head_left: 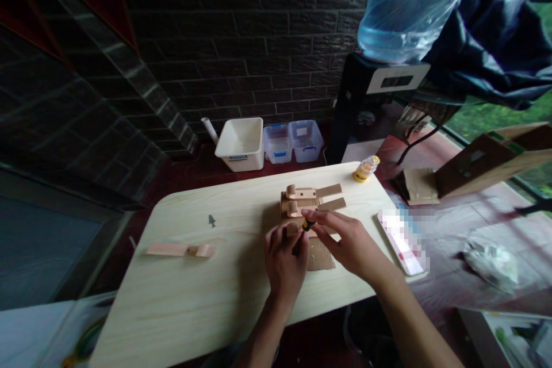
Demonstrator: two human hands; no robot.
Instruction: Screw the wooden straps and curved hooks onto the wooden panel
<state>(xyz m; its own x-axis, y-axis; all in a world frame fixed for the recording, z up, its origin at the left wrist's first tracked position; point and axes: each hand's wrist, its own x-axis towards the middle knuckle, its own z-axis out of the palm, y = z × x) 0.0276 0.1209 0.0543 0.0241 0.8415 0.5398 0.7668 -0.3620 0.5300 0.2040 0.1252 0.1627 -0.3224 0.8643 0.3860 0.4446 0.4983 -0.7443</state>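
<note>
My right hand (345,236) pinches a short screwdriver (307,224) with a black and yellow handle, held over a light wooden assembly (307,194). The screwdriver's tip is hidden by my fingers. My left hand (284,259) is curled around the near side of the assembly, by one of its rounded wooden blocks. Flat wooden strips (331,190) stick out to the right from the assembly. A brown flat piece (321,256) lies just beneath my hands. Off to the left rest a few small grey screws (211,220) and a separate wooden strip with a rounded end block (172,249).
On the pale table (194,305), a clear container with yellow parts (366,168) stands at the far right corner. A phone-like device (401,244) lies along the right edge. Behind are a white bin (241,146), clear boxes (305,141) and a water dispenser (366,98).
</note>
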